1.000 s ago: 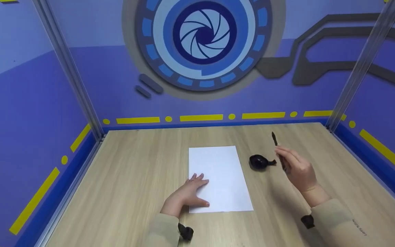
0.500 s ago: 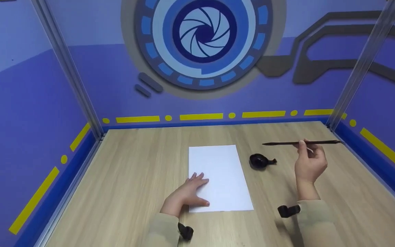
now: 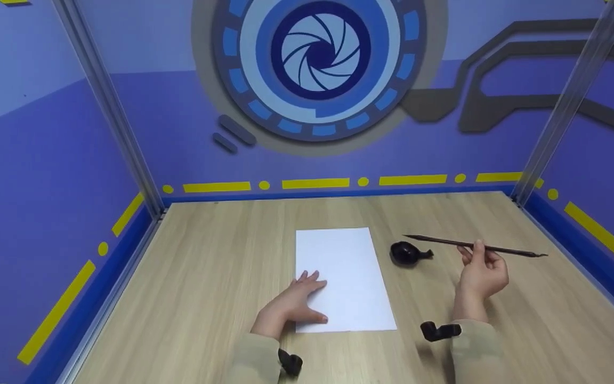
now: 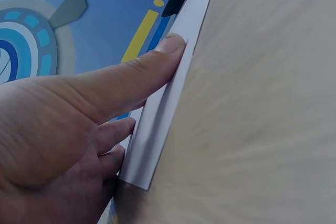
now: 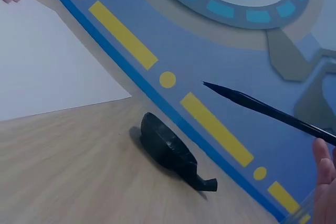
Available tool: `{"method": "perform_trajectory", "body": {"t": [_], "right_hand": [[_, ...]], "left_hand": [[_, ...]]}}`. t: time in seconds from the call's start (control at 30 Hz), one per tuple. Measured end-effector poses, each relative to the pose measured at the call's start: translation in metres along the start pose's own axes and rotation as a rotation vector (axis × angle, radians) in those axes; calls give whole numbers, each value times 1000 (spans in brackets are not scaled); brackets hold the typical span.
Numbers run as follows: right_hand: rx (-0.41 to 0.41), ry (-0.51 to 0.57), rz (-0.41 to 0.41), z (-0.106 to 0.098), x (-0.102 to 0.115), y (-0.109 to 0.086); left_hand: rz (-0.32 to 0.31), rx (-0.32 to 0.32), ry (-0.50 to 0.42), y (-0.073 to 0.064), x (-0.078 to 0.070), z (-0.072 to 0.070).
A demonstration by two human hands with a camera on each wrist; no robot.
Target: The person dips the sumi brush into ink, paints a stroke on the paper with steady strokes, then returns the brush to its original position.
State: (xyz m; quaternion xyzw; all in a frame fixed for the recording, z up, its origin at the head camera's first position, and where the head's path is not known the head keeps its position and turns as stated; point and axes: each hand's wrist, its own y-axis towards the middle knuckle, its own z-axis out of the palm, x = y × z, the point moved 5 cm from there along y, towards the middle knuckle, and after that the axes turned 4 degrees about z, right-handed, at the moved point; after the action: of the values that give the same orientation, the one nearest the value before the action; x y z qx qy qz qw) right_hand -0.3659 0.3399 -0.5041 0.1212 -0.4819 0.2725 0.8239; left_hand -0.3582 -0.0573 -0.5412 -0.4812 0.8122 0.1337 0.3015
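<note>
A sheet of white paper (image 3: pixel 347 277) lies on the wooden table, and my left hand (image 3: pixel 291 308) rests on its left edge with fingers and thumb spread. In the left wrist view the thumb (image 4: pixel 170 45) presses near the paper's edge. My right hand (image 3: pixel 484 274) pinches a dark writing brush (image 3: pixel 437 241) around its middle. The brush lies nearly level in the air, its pointed black tip toward the left and a small loop at its right end. Below the tip, right of the paper, sits a small black ink dish (image 3: pixel 404 254) with a short stem pointing right.
The wooden table (image 3: pixel 221 256) is bounded by blue panels at the back and both sides. Metal posts (image 3: pixel 118 117) stand at the rear corners. A black wrist camera (image 3: pixel 440 331) sits on the right sleeve, another on the left.
My right hand has turned the brush from pointing away to lying crosswise, tip left, then lowered it a little toward the ink dish. The left hand stays put on the paper.
</note>
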Motion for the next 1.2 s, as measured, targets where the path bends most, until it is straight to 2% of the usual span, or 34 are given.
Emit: {"method": "perform_trajectory", "body": {"t": [0.23,0.57,0.8,1.0,1.2], "right_hand": [[-25,-27,67,-6,-15,0],[-3,-110,60,-8,-23,0],[23,-157,75,-9,-26,-2],[33,-166,63,-8,-24,-3],[48,-201,7,-5,-21,-3]], "left_hand": [[12,-3,10,1,1,0],[30,0,12,2,2,1],[12,4,-3,2,3,1],[13,-2,-15,1,3,0],[28,-2,-10,1,2,0]]}}
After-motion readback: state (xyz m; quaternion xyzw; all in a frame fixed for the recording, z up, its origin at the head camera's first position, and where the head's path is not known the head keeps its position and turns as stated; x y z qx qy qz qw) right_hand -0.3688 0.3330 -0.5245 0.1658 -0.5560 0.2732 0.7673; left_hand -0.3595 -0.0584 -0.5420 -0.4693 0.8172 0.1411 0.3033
